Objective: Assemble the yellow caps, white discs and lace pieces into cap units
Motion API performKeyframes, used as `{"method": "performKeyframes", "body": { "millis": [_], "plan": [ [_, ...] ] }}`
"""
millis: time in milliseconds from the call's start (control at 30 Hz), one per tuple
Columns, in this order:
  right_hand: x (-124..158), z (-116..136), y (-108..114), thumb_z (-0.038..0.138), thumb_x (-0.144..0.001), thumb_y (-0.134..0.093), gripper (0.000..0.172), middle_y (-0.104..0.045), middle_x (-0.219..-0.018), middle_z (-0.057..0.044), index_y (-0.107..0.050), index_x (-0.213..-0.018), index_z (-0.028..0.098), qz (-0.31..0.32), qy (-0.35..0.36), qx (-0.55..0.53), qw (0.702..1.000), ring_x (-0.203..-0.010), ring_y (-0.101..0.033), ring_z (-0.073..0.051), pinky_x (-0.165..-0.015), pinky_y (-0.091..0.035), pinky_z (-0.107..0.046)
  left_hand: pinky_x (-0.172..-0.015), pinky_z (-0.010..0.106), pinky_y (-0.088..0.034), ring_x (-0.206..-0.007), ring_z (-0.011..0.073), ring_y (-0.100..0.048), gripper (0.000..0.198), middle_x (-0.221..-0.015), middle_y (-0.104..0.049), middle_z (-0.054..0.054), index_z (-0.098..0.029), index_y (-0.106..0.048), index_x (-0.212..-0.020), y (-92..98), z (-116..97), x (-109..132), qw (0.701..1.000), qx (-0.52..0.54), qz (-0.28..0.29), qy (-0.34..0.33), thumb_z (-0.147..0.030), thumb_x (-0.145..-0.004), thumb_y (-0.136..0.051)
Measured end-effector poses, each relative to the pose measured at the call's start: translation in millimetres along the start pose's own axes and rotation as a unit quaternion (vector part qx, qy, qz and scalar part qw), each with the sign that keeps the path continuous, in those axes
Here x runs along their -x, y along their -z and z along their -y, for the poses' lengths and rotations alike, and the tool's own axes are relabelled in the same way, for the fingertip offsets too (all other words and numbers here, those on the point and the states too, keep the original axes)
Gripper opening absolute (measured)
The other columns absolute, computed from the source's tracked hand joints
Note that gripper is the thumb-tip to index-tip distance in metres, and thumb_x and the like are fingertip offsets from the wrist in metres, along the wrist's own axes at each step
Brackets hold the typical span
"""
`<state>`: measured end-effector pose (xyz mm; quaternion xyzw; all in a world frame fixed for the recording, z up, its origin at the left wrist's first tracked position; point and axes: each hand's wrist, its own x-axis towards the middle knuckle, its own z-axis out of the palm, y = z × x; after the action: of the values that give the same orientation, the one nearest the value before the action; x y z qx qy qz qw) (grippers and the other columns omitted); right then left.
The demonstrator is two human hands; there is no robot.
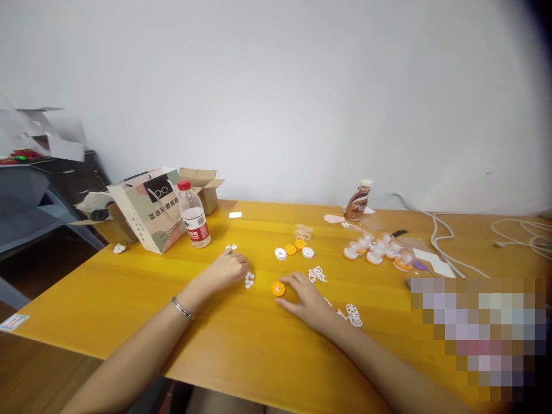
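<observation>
Orange cap point(278, 288) touches right hand point(307, 299), mid-table point(129, 299), edges far.

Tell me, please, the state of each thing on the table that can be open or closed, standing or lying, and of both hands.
Water bottle: upright, red cap on.
Brown drink bottle: upright, cap on.
Paper bag: standing upright.
Cardboard box: flaps open.
Left hand: fingers curled, beside small white pieces.
Right hand: palm down, fingers touching orange disc, which lies flat on the table.
</observation>
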<state>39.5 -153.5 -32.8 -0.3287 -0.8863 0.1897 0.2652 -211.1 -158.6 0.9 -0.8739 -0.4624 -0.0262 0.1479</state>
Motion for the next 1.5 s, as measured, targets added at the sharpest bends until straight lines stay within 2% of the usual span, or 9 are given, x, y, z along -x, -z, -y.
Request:
{"method": "performKeyframes", "body": {
  "millis": [167, 367, 500, 667, 800, 1067, 1500],
  "plan": [
    [-3, -2, -3, 0.03, -0.075, -0.056, 0.022, -0.053, -0.092, -0.005, -0.055, -0.096, 0.023, -0.005, 0.004, 0.014, 1.0, -0.088, -0.051, -0.02, -0.08, -0.042, -0.035, -0.066, 0.028, -0.029, -0.071, 0.0143, -0.05, 0.015, -0.074, -0.056, 0.003, -0.016, -0.056, -0.076, 5.1, -20, -8, 0.998, 0.031, -0.055, 0.008, -0.022, -0.083, -0.044],
    [-4, -3, -5, 0.027, -0.075, -0.057, 0.02, -0.053, -0.09, -0.004, -0.055, -0.094, 0.023, -0.003, 0.012, -0.011, 1.0, -0.087, -0.051, -0.019, -0.079, -0.042, -0.034, -0.065, 0.027, -0.028, -0.074, 0.0135, -0.049, 0.02, -0.077, -0.057, 0.002, -0.017, -0.055, -0.083, -11.4, -64, -20, 0.991, 0.078, -0.104, -0.04, -0.027, -0.088, -0.039],
    [-3, -5, -5, 0.029, -0.075, -0.057, 0.021, -0.053, -0.089, -0.004, -0.057, -0.094, 0.022, 0.007, 0.005, -0.035, 0.999, -0.087, -0.051, -0.019, -0.079, -0.042, -0.034, -0.066, 0.028, -0.028, -0.072, 0.0137, -0.048, 0.022, -0.076, -0.056, 0.003, -0.016, -0.055, -0.082, -17.8, -76, -16, 0.989, 0.066, -0.126, -0.037, -0.026, -0.089, -0.036],
    [-2, -8, -5, 0.024, -0.075, -0.057, 0.026, -0.053, -0.09, -0.004, -0.056, -0.101, 0.023, 0.025, 0.003, -0.053, 0.998, -0.088, -0.051, -0.019, -0.081, -0.042, -0.035, -0.067, 0.03, -0.03, -0.074, 0.0152, -0.049, 0.02, -0.08, -0.055, 0.005, -0.014, -0.053, -0.086, -15.3, -86, -11, 0.988, 0.037, -0.143, -0.056, -0.021, -0.09, -0.035],
    [-2, -7, -2, 0.026, -0.075, -0.056, 0.025, -0.053, -0.088, -0.005, -0.056, -0.1, 0.023, 0.039, 0.006, -0.051, 0.998, -0.087, -0.051, -0.019, -0.08, -0.042, -0.035, -0.067, 0.032, -0.032, -0.074, 0.0164, -0.05, 0.019, -0.08, -0.055, 0.005, -0.013, -0.053, -0.087, -17.3, -90, -10, 0.988, 0.02, -0.143, -0.047, -0.019, -0.089, -0.035],
    [-1, -6, 3, 0.028, -0.074, -0.058, 0.023, -0.054, -0.088, -0.005, -0.057, -0.097, 0.023, 0.049, 0.001, -0.061, 0.997, -0.085, -0.052, -0.019, -0.079, -0.043, -0.034, -0.065, 0.03, -0.033, -0.073, 0.0153, -0.05, 0.022, -0.079, -0.056, 0.004, -0.014, -0.053, -0.085, -21.2, -90, -10, 0.987, 0.066, -0.146, -0.03, -0.023, -0.09, -0.034],
    [0, -8, 3, 0.029, -0.074, -0.059, 0.024, -0.054, -0.088, -0.004, -0.057, -0.097, 0.023, 0.052, 0.001, -0.075, 0.996, -0.085, -0.052, -0.019, -0.078, -0.043, -0.033, -0.066, 0.031, -0.032, -0.074, 0.0155, -0.05, 0.02, -0.081, -0.057, 0.005, -0.014, -0.054, -0.087, -19.8, -89, -8, 0.987, 0.053, -0.145, -0.045, -0.022, -0.09, -0.036]
  ]
}}
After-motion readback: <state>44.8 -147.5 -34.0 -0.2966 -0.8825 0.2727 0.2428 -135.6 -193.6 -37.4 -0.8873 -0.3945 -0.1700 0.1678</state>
